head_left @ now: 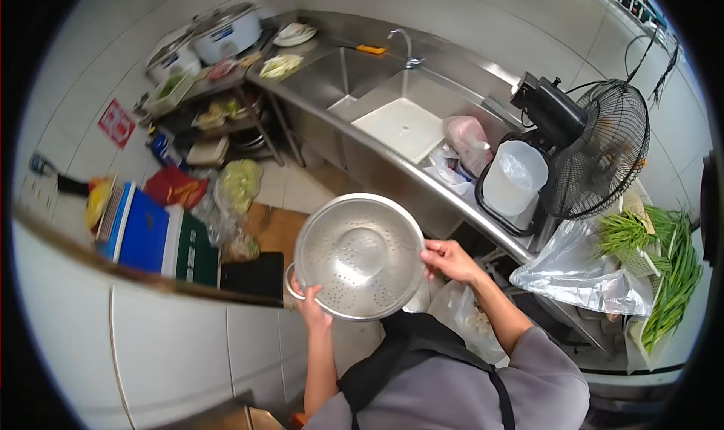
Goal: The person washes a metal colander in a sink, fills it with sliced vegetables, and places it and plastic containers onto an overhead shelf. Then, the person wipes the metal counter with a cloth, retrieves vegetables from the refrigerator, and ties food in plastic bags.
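Observation:
Between my two hands is a metal colander (360, 253), held in front of my body with its hollow side facing up toward me. Rows of small holes show in its wall, and nothing lies inside it. My left hand (311, 305) grips the rim at the lower left, close to a loop handle. On the right side, my right hand (451, 262) pinches the rim between thumb and fingers. The fingers under the bowl are partly hidden.
A steel double sink (332, 117) runs along the wall, with a white tray (400, 128) in its right basin. Right of it are a white bucket (514, 175), a black fan (596, 147) and green vegetables (667, 272). Bags, a blue box (141, 230) and rice cookers (225, 34) stand left.

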`<state>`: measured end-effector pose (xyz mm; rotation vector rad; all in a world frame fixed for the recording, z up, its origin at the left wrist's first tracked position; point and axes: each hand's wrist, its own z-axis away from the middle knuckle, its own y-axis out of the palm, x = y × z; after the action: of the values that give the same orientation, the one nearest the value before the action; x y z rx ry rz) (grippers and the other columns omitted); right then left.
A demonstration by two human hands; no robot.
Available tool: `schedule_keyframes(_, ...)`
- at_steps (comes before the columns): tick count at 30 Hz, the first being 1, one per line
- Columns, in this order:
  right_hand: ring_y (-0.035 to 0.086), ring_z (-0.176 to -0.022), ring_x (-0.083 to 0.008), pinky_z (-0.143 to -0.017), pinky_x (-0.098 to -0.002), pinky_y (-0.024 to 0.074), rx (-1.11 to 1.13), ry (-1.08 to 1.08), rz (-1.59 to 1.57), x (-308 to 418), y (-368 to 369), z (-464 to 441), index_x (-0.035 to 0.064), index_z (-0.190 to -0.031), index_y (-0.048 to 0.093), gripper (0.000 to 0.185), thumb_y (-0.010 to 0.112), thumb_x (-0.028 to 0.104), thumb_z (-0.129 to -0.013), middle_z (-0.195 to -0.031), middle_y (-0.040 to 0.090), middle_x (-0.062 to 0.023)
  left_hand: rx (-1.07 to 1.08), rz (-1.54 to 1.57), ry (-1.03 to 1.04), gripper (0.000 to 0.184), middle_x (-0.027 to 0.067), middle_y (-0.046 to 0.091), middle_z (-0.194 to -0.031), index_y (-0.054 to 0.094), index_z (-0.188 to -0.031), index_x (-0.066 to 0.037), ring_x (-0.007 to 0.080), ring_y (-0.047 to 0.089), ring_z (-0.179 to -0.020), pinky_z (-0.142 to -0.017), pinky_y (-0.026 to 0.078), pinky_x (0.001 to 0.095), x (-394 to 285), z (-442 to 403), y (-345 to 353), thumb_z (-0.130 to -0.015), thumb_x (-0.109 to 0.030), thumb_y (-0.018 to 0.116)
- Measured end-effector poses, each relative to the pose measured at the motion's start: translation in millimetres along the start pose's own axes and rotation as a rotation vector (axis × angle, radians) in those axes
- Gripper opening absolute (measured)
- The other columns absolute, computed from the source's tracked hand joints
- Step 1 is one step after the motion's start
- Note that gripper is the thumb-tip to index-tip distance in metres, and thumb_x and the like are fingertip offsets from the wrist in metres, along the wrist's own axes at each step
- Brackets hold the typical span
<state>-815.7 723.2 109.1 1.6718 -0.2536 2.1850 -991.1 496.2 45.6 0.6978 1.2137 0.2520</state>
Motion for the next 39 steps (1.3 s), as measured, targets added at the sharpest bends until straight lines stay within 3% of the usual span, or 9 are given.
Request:
schedule_keyframes(7,0.053,-0.063,-0.0065,-0.056,-0.021,0.0446,-0.863,-0.359,0.22,90,-150,-49,0.0001,-0.098,0.059,0.029,0.048,0.024,-0.087,-0.081,0.063,-0.0028,-0.041,-0.152,0.101,0.067,0.0147,0.041,-0.12,0.031,-0.127,-0.01,0.0285,0.042,-0.109,-0.089,0.038,0.036,-42,-131,12,-0.062,-0.003,0.044)
schedule_keyframes(11,0.059,-0.067,-0.0231,-0.063,-0.0308,0.0469,-1.103,-0.054,0.796,119,-191,-58,0.002,-0.089,0.063,0.022,0.052,0.019,-0.081,-0.078,0.063,-0.0102,-0.1,-0.119,0.028,0.066,0.0122,0.039,-0.122,0.031,-0.128,-0.018,0.0297,0.04,-0.111,-0.088,0.04,0.044,-74,-189,21,-0.064,-0.006,0.046)
schedule_keyframes(16,0.058,-0.086,-0.033,-0.081,-0.0371,0.0438,-0.893,0.575,1.017,92,-240,-72,0.0074,-0.095,0.063,0.027,0.054,0.023,-0.075,-0.09,0.062,-0.016,-0.046,-0.129,0.03,0.062,0.0117,0.038,-0.124,0.03,-0.127,-0.019,0.0307,0.04,-0.111,-0.091,0.038,0.0474,-78,-290,50,-0.068,-0.006,0.045)
schedule_keyframes(19,0.055,-0.094,-0.0316,-0.084,-0.0366,0.0415,-0.73,0.445,1.082,47,-268,-68,0.0109,-0.106,0.059,0.034,0.053,0.024,-0.075,-0.102,0.059,-0.0146,0.033,-0.193,0.006,0.062,0.012,0.038,-0.123,0.03,-0.127,-0.018,0.0302,0.04,-0.111,-0.091,0.037,0.0456,-73,-353,87,-0.067,-0.005,0.043)
schedule_keyframes(20,0.053,-0.099,-0.0309,-0.087,-0.036,0.0397,-0.605,0.779,0.991,40,-279,-70,0.0143,-0.114,0.054,0.041,0.054,0.028,-0.075,-0.109,0.056,-0.0136,0.085,-0.195,-0.028,0.062,0.0121,0.038,-0.123,0.03,-0.126,-0.017,0.03,0.04,-0.111,-0.09,0.038,0.0449,-72,-377,97,-0.067,-0.005,0.043)
schedule_keyframes(26,0.054,-0.097,-0.0311,-0.086,-0.0362,0.0404,-0.827,1.082,0.952,70,-250,-78,0.0142,-0.105,0.06,0.035,0.054,0.029,-0.074,-0.103,0.058,-0.015,0.318,-0.213,-0.13,0.061,0.0138,0.039,-0.122,0.032,-0.125,-0.014,0.0289,0.041,-0.109,-0.089,0.038,0.0409,-68,-481,171,-0.066,-0.004,0.044)
schedule_keyframes(29,0.06,-0.081,-0.0287,-0.071,-0.0357,0.0463,-1.396,0.742,1.066,112,-217,-92,0.0044,-0.09,0.063,0.025,0.056,0.024,-0.077,-0.089,0.062,-0.0161,0.352,-0.272,-0.191,0.06,0.0137,0.041,-0.12,0.033,-0.124,-0.012,0.0281,0.042,-0.107,-0.089,0.038,0.0396,-56,-509,197,-0.065,-0.003,0.043)
schedule_keyframes(33,0.061,-0.073,-0.0247,-0.066,-0.0335,0.0465,-1.314,0.247,0.912,156,-186,-160,0.0015,-0.087,0.062,0.022,0.056,0.021,-0.079,-0.081,0.063,-0.0145,0.437,-0.324,-0.191,0.057,0.0124,0.044,-0.115,0.036,-0.121,-0.009,0.0255,0.045,-0.103,-0.087,0.039,0.0359,-25,-541,224,-0.065,-0.002,0.043)
schedule_keyframes(39,0.059,-0.08,-0.0317,-0.071,-0.0407,0.0471,-1.036,0.785,1.007,73,-243,-270,0.0102,-0.082,0.066,0.02,0.062,0.027,-0.071,-0.082,0.062,-0.015,0.371,-0.394,-0.205,0.055,0.0103,0.046,-0.111,0.039,-0.118,-0.006,0.0215,0.046,-0.099,-0.084,0.039,0.0316,-2,-549,263,-0.064,0.001,0.043)
